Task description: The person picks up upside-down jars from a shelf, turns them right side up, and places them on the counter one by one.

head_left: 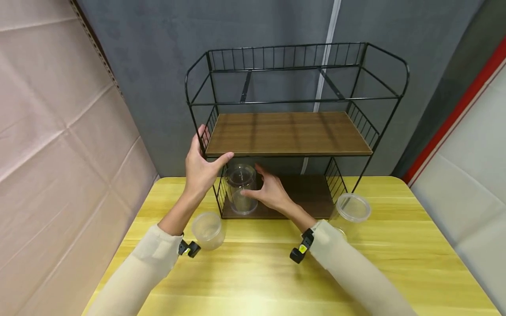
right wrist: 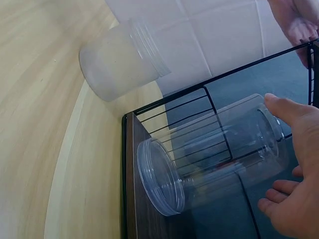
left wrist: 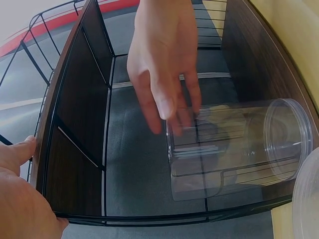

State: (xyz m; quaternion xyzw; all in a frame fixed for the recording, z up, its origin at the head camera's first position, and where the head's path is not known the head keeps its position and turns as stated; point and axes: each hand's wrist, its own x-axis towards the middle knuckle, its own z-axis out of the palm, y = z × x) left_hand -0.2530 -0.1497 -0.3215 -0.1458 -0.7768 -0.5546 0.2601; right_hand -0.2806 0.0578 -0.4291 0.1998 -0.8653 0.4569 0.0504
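From where I stand, the clear jar (head_left: pixel 240 180) sits in the front left corner of the lower shelf (head_left: pixel 304 197) of a black wire rack (head_left: pixel 292 102), upright with its ringed end down. The person's right hand (head_left: pixel 272 191) is beside it, fingers and thumb spread wide; whether the thumb touches the plastic I can't tell. The left hand (head_left: pixel 200 173) holds the rack at the left front corner of the upper shelf (head_left: pixel 284 134), thumb along the front edge and fingers round the side frame.

On the bench (head_left: pixel 253 272), a cloudy jar (head_left: pixel 208 232) stands just off the lower shelf's front left corner, and a second one (head_left: pixel 353 208) near the front right corner.

I'd judge the step in hand to be placing that clear jar. Next calls for drawing the right hand out past the front edge without nudging it, the left keeping the rack steady.
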